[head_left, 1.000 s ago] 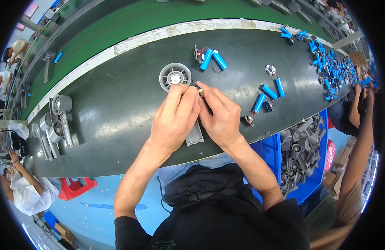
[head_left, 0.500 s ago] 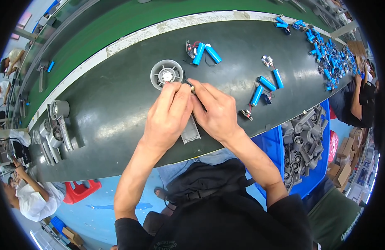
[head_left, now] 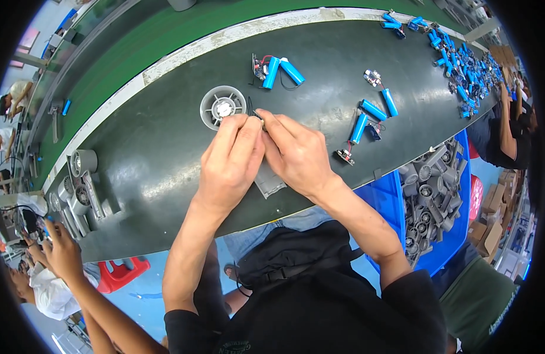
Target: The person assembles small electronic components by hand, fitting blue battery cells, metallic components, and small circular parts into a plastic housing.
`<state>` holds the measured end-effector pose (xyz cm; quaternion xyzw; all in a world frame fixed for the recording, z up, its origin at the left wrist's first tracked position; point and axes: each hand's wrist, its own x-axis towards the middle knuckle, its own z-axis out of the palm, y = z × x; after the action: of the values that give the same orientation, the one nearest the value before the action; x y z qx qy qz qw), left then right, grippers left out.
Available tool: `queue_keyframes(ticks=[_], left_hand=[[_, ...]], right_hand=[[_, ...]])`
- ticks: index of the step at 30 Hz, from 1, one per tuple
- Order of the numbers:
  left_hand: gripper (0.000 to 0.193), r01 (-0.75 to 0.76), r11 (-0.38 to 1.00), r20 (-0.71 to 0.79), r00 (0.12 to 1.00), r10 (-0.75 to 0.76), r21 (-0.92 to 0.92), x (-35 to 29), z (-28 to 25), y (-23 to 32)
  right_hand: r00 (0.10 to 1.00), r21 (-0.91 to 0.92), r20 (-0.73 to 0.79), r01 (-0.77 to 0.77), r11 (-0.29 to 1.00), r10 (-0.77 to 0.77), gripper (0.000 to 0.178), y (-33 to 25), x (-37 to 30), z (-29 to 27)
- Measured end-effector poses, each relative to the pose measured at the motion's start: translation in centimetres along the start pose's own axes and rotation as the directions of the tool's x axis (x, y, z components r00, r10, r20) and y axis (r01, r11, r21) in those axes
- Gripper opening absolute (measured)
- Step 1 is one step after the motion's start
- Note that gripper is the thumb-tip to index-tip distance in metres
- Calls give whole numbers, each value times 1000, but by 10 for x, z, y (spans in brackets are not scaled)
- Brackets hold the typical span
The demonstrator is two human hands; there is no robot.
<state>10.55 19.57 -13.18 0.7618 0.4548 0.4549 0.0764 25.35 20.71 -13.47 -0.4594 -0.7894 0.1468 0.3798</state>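
A grey fan housing [head_left: 204,112] with a round spoked ring and a white centre lies on the dark table. Its trough-shaped handle [head_left: 268,184] runs toward me, partly under my hands. My left hand [head_left: 228,162] is closed, its thumb and fingers pinched just below the ring. Right beside it my right hand [head_left: 299,152] pinches too, and the fingertips of both hands meet over the upper handle. A small dark piece and a thin black wire show at the right fingertips. What exactly each hand grips is hidden by the fingers.
Blue battery cells [head_left: 271,73] wired to small circuit boards lie beyond and to the right, with a large heap [head_left: 470,74] farther right. More grey housings [head_left: 80,192] sit at left. A blue bin [head_left: 396,206] of grey shells stands at right. Another person's arm [head_left: 86,283] reaches in at lower left.
My view has shifted slightly, so the table things sit farther left and higher. Both hands stay pinched together at the housing. Another person's forearm and hand have come in at lower left.
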Motion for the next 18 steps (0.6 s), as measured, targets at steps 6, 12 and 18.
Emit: queue_keyframes(ticks=[6,12,18], left_hand=[[33,25,999,-4,1000,-26,-38,0,0,1],[30,42,996,-23,999,-44,-77,2,2,0],[29,83,995,-68,994,-87,-58,5,1,5]], right_hand=[[999,6,-4,34,999,-34,35,3,0,0],[999,16,-11,35,999,-35,34,3,3,-2],[998,53,-38,-41,998,43,35,2,-3,1]])
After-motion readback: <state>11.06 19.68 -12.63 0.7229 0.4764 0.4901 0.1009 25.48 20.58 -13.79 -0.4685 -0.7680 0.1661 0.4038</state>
